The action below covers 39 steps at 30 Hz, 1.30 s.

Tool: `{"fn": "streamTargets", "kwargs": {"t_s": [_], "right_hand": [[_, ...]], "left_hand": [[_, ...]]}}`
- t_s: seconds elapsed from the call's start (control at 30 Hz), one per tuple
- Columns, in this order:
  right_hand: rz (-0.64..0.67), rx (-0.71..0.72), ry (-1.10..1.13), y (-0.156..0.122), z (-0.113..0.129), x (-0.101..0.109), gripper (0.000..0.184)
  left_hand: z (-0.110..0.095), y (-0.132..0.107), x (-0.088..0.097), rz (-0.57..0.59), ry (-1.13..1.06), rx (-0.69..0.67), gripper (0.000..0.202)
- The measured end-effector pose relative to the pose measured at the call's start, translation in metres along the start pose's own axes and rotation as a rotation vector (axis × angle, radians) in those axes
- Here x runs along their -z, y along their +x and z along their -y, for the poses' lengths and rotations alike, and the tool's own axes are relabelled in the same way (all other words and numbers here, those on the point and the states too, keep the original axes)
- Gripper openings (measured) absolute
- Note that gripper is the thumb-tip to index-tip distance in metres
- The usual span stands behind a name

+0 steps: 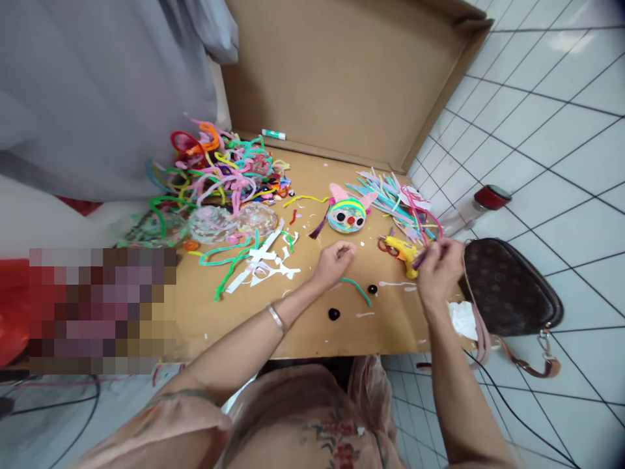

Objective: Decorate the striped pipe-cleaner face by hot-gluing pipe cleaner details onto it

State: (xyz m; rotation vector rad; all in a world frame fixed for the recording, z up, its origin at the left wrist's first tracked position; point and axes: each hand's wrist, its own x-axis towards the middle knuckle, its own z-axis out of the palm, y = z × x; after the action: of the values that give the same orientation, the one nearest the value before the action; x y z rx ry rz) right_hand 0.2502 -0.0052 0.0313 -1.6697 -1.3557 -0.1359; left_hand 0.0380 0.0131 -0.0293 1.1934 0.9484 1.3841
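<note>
My left hand (336, 262) is above the middle of the cardboard surface with its fingers curled in; whether anything is between them I cannot make out. My right hand (442, 270) is closed on a dark purple tassel (418, 261), beside a yellow glue gun (404, 251). Beyond my left hand lies a round animal-face craft (346, 216) with pink ears, button eyes, a red nose and one purple tassel hanging at its left. A green pipe cleaner (359, 288) and two black round pieces, one a black button (334, 314), lie nearer to me.
A tangled heap of pipe cleaners (229, 163) fills the back left, with white paper scraps (266, 260) in front. More pipe cleaner strips (385, 195) lie back right. A glue stick (274, 134) is by the cardboard wall (336, 71). A brown handbag (512, 286) and red-lidded bottle (491, 197) stand right.
</note>
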Motion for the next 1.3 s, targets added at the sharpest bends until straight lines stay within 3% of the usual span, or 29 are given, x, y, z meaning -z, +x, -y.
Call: {"fn": "streamTargets", "kwargs": {"t_s": [0.07, 0.13, 0.23, 0.3, 0.43, 0.7, 0.87, 1.0, 1.13, 1.3], "right_hand": [[0.211, -0.029, 0.387, -0.018, 0.028, -0.027, 0.026], [0.406, -0.076, 0.613, -0.034, 0.047, -0.055, 0.030], [0.545, -0.110, 0.743, -0.048, 0.058, -0.086, 0.032], [0.584, -0.110, 0.735, -0.050, 0.055, -0.094, 0.032], [0.617, -0.095, 0.654, -0.050, 0.046, -0.089, 0.027], [0.651, 0.096, 0.478, -0.053, 0.048, -0.080, 0.015], [0.717, -0.051, 0.623, -0.050, 0.049, -0.079, 0.018], [0.576, -0.227, 0.751, -0.042, 0.047, -0.076, 0.031], [0.601, -0.254, 0.870, -0.036, 0.047, -0.073, 0.037], [0.588, -0.278, 0.902, -0.037, 0.048, -0.074, 0.035]], "left_hand": [[0.003, 0.005, 0.001, -0.031, -0.115, 0.057, 0.038], [0.005, 0.010, 0.003, -0.048, -0.214, 0.089, 0.050], [0.007, 0.015, 0.006, -0.064, -0.311, 0.101, 0.059], [0.008, 0.016, 0.008, -0.087, -0.325, 0.104, 0.061], [0.006, 0.014, 0.007, -0.146, -0.315, 0.105, 0.058], [0.001, 0.011, 0.006, -0.166, -0.379, 0.186, 0.051], [-0.001, 0.013, 0.010, -0.123, -0.375, 0.201, 0.046], [-0.005, 0.009, 0.012, -0.089, -0.240, 0.117, 0.041], [-0.012, 0.001, 0.011, -0.074, 0.013, -0.040, 0.031], [-0.017, -0.006, 0.008, -0.029, 0.170, -0.080, 0.025]]}}
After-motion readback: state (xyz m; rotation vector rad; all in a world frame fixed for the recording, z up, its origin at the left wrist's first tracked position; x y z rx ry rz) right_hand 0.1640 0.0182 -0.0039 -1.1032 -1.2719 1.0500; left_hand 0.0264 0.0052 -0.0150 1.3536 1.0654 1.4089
